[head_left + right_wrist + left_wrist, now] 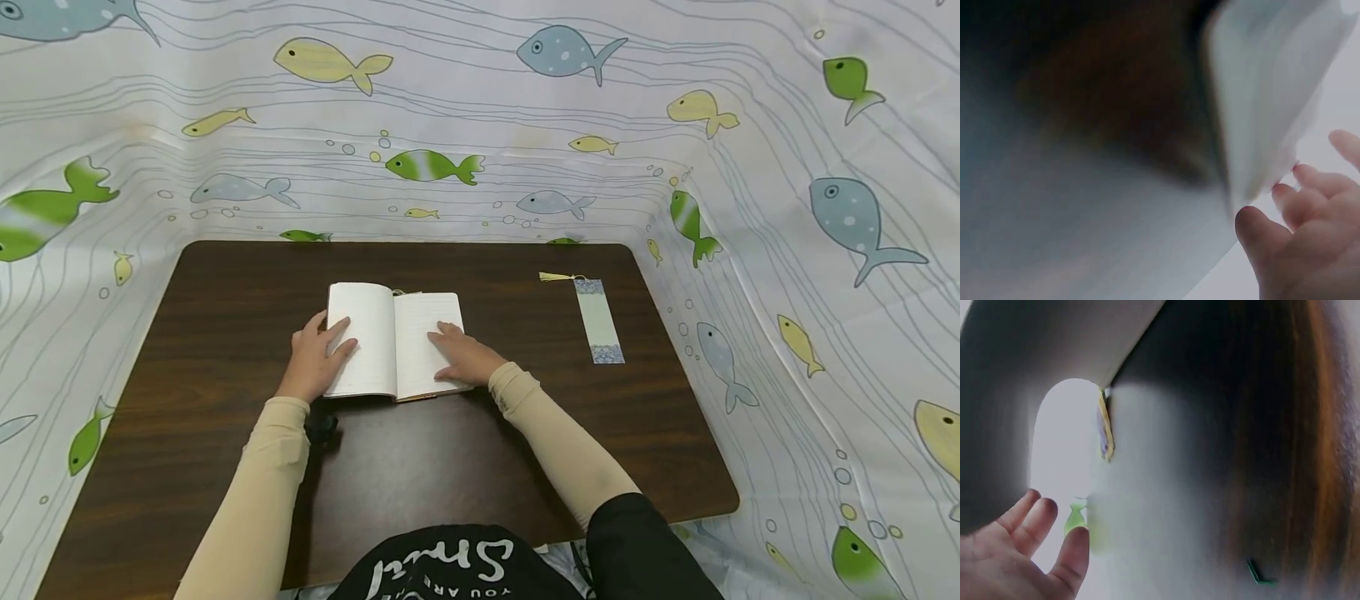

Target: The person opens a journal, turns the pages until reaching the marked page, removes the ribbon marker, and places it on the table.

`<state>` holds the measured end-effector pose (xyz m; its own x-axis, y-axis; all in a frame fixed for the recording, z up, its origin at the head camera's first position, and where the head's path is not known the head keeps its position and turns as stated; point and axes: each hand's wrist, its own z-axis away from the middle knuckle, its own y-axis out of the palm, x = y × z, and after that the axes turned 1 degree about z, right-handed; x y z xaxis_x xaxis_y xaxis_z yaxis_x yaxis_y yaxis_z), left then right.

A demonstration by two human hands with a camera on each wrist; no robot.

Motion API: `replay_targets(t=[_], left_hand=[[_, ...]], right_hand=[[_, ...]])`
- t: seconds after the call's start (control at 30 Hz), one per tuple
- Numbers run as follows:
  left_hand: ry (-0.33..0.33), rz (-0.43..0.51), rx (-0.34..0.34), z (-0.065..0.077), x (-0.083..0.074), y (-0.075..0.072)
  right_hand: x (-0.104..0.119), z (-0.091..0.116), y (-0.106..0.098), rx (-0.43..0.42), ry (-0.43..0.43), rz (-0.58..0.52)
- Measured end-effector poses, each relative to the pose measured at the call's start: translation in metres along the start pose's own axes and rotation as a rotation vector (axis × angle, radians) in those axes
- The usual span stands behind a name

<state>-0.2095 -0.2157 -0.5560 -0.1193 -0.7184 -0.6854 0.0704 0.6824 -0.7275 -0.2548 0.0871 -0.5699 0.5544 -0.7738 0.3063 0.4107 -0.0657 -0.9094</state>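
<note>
A notebook [365,333] lies open on the dark wood table, showing blank pale pages, the right one faintly lined. My left hand [315,358] is at its left edge, with thumb and index finger lying over the left page and other fingers at the margin. On the right page rests my right hand [468,357], fingers extended toward the middle. In the right wrist view the page block [1260,94] rises beside my fingers. My left hand [1029,556] has its fingers spread in the left wrist view. A yellowish cord shows at the notebook's top edge.
A pale bookmark [599,321] with blue patterned ends and a yellow tassel [557,277] lies at the right of the table [225,333]. White fish-print sheeting [465,100] surrounds the table's back and sides. A dark object [322,429] is beside my left wrist.
</note>
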Motion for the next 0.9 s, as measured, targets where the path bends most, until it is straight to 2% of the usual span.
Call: replay_targets(t=[0.17, 0.3, 0.47, 0.9], left_hand=[[0.060, -0.030, 0.061, 0.002, 0.003, -0.002], [0.077, -0.042, 0.112, 0.003, 0.005, -0.003], [0.075, -0.044, 0.121, 0.004, 0.009, -0.004], [0.043, -0.023, 0.141, 0.004, 0.014, -0.005]], right_hand=[[-0.016, 0.007, -0.007, 0.053, 0.026, -0.016], [-0.023, 0.014, -0.009, 0.068, 0.044, -0.066], [-0.026, 0.019, -0.011, 0.069, 0.046, -0.116], [-0.031, 0.012, -0.002, 0.036, 0.050, -0.059]])
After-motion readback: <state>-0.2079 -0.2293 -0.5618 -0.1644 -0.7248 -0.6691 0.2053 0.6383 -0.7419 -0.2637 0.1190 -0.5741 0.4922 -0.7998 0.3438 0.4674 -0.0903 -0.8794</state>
